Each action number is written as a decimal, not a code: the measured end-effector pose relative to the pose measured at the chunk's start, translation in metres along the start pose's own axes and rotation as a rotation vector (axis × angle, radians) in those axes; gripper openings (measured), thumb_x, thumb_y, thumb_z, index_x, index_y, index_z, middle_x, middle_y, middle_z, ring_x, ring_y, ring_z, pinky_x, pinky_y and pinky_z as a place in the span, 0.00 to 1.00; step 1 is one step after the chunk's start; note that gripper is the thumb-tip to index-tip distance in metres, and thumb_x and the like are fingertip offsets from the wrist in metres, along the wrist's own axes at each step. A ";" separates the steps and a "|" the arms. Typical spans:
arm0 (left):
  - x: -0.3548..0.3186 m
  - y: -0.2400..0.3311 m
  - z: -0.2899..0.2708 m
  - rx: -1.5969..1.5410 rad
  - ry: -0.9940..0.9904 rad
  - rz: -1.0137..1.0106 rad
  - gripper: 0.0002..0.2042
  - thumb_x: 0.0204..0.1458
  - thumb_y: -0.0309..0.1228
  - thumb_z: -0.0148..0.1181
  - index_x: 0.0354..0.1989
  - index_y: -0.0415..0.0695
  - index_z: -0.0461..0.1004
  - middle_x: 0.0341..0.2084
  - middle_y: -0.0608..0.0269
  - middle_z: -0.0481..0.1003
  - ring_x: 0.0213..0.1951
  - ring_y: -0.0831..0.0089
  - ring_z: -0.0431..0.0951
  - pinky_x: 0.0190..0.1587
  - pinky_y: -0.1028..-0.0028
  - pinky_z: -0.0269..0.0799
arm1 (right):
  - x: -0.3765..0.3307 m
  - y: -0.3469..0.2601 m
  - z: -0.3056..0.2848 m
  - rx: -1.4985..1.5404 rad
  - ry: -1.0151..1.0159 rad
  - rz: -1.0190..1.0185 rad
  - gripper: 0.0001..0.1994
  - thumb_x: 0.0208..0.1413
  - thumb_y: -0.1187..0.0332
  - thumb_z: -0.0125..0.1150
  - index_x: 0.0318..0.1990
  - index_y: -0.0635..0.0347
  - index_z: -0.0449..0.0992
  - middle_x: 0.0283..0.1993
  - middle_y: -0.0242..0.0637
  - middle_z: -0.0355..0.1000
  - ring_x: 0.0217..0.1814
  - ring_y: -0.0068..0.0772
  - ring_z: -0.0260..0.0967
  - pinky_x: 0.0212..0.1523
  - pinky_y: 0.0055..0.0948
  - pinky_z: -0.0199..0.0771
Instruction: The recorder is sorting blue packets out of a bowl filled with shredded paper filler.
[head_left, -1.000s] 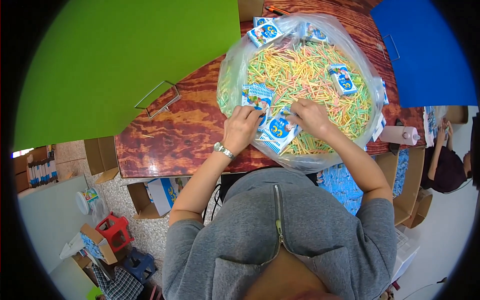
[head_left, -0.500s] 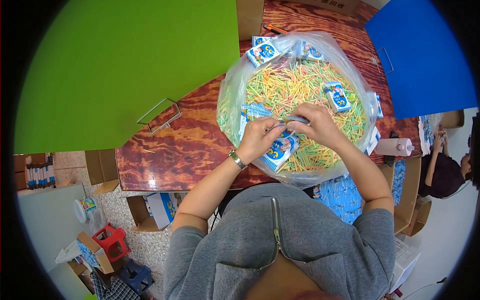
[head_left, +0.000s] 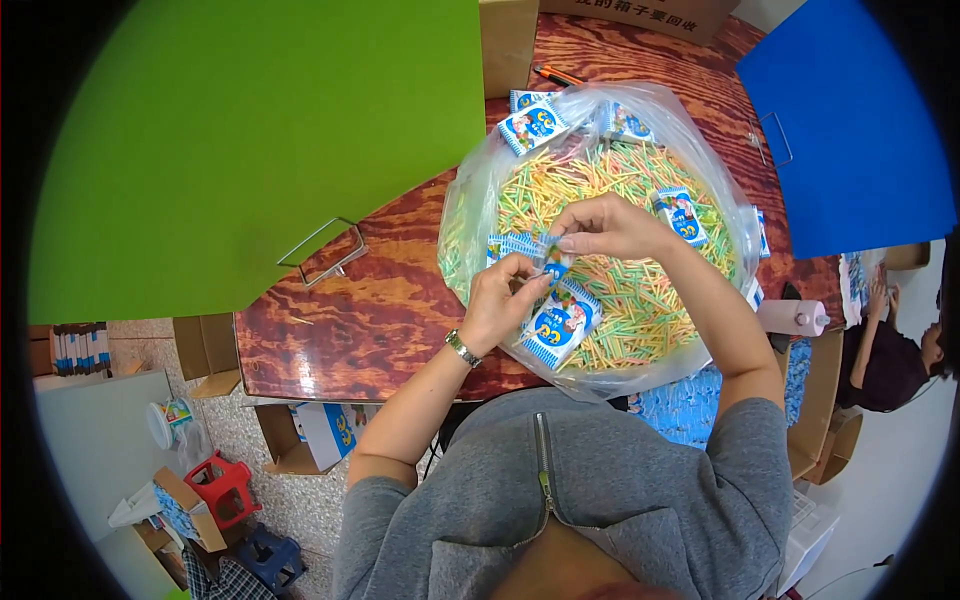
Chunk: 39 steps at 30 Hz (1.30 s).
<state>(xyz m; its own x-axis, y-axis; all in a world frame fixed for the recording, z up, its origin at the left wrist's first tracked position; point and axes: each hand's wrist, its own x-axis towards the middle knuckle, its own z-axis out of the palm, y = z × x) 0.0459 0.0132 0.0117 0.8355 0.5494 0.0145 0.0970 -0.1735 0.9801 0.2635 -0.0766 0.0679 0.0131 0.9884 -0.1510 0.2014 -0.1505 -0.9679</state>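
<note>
A large clear plastic bag [head_left: 468,185] full of short pastel candy sticks [head_left: 640,300] lies wide open on the table. Above it, a small blue-and-white packet [head_left: 554,262] is pinched between both hands. My left hand [head_left: 497,305], with a watch at the wrist, grips its lower end. The fingers of my right hand [head_left: 605,228] are closed at its upper end. Just below lies a larger blue-and-white packet [head_left: 562,325] on the candy. Another packet [head_left: 680,215] rests on the sticks to the right, and one more [head_left: 533,125] sits at the bag's far left rim.
A green panel [head_left: 260,150] with a metal handle covers the left; a blue panel [head_left: 850,130] stands at right. An orange cutter knife [head_left: 558,76] lies at the back. A pink bottle [head_left: 795,317] is near the right edge. Beyond it, a person [head_left: 890,350] handles packets.
The small packet has turned more upright between my hands. My right hand has shifted slightly left, my left hand slightly lower. The whole view has shifted a little downward.
</note>
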 end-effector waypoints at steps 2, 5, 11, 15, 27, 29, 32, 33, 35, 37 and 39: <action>-0.005 -0.009 -0.007 -0.013 -0.002 -0.007 0.08 0.53 0.28 0.65 0.31 0.38 0.73 0.26 0.70 0.76 0.29 0.86 0.72 0.30 0.82 0.70 | 0.018 0.011 -0.019 0.053 0.032 0.042 0.12 0.58 0.65 0.61 0.47 0.60 0.78 0.36 0.33 0.78 0.35 0.24 0.75 0.36 0.27 0.74; -0.005 -0.004 -0.013 -0.052 0.024 -0.046 0.07 0.54 0.27 0.64 0.32 0.38 0.72 0.26 0.70 0.76 0.29 0.87 0.72 0.31 0.83 0.70 | 0.050 0.068 -0.067 -0.835 0.202 0.051 0.13 0.54 0.61 0.61 0.46 0.49 0.78 0.39 0.40 0.78 0.41 0.45 0.76 0.43 0.37 0.76; -0.010 -0.015 -0.015 -0.064 -0.001 -0.081 0.07 0.54 0.27 0.64 0.32 0.39 0.72 0.25 0.71 0.76 0.28 0.88 0.72 0.31 0.83 0.69 | 0.090 0.118 -0.074 -1.056 -0.006 0.197 0.17 0.45 0.54 0.61 0.36 0.57 0.78 0.35 0.47 0.76 0.40 0.49 0.74 0.41 0.46 0.73; -0.013 -0.016 -0.019 -0.114 0.035 -0.081 0.07 0.54 0.28 0.65 0.32 0.39 0.72 0.26 0.72 0.76 0.28 0.88 0.72 0.30 0.83 0.68 | 0.097 0.098 -0.060 -0.995 -0.055 0.375 0.17 0.40 0.58 0.62 0.35 0.62 0.76 0.35 0.48 0.75 0.39 0.48 0.73 0.38 0.47 0.71; -0.010 -0.010 -0.008 -0.105 0.042 0.011 0.07 0.54 0.28 0.65 0.31 0.41 0.72 0.22 0.76 0.72 0.25 0.89 0.67 0.27 0.85 0.64 | 0.078 0.131 -0.055 -1.025 0.029 0.209 0.22 0.46 0.54 0.59 0.46 0.57 0.74 0.49 0.46 0.72 0.57 0.50 0.66 0.54 0.48 0.68; -0.012 -0.010 -0.008 -0.087 0.015 -0.035 0.07 0.54 0.28 0.65 0.31 0.41 0.72 0.22 0.75 0.72 0.25 0.89 0.67 0.27 0.84 0.64 | 0.077 0.130 -0.051 -1.019 0.037 0.242 0.23 0.48 0.53 0.58 0.47 0.57 0.73 0.52 0.45 0.71 0.59 0.50 0.64 0.57 0.49 0.66; -0.012 -0.010 -0.007 -0.080 0.021 0.002 0.07 0.54 0.28 0.65 0.32 0.40 0.72 0.22 0.75 0.73 0.26 0.89 0.68 0.27 0.84 0.65 | 0.084 0.129 -0.042 -1.031 0.023 0.294 0.19 0.49 0.56 0.54 0.44 0.61 0.71 0.49 0.48 0.71 0.54 0.51 0.66 0.56 0.53 0.64; -0.012 -0.010 -0.007 -0.076 0.022 0.005 0.07 0.54 0.28 0.65 0.32 0.40 0.72 0.22 0.75 0.73 0.26 0.89 0.68 0.27 0.84 0.65 | 0.082 0.128 -0.041 -1.030 0.026 0.289 0.19 0.49 0.56 0.54 0.44 0.61 0.71 0.49 0.48 0.71 0.54 0.51 0.66 0.56 0.53 0.64; -0.013 -0.010 -0.007 -0.075 0.024 -0.015 0.07 0.54 0.28 0.65 0.32 0.40 0.72 0.23 0.74 0.73 0.26 0.89 0.68 0.27 0.84 0.65 | 0.076 0.130 -0.039 -1.055 0.090 0.276 0.19 0.50 0.57 0.52 0.44 0.62 0.72 0.48 0.48 0.71 0.54 0.51 0.66 0.56 0.53 0.64; -0.014 -0.011 -0.009 -0.073 0.019 -0.029 0.07 0.54 0.28 0.64 0.31 0.41 0.72 0.23 0.75 0.73 0.26 0.89 0.68 0.27 0.84 0.65 | 0.075 0.128 -0.037 -1.064 0.109 0.252 0.19 0.52 0.57 0.51 0.44 0.62 0.72 0.50 0.49 0.71 0.55 0.51 0.66 0.55 0.52 0.64; -0.015 -0.011 -0.009 -0.071 0.011 -0.042 0.07 0.54 0.28 0.64 0.31 0.41 0.72 0.23 0.75 0.73 0.26 0.90 0.68 0.27 0.85 0.64 | 0.076 0.123 -0.035 -1.081 0.100 0.323 0.23 0.53 0.55 0.49 0.49 0.64 0.71 0.56 0.50 0.69 0.62 0.49 0.64 0.59 0.56 0.61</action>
<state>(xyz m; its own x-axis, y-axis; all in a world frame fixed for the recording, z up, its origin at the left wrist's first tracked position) 0.0278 0.0144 0.0025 0.8256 0.5638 -0.0247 0.0925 -0.0921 0.9914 0.3236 -0.0190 -0.0552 0.2868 0.9102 -0.2986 0.9143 -0.3531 -0.1982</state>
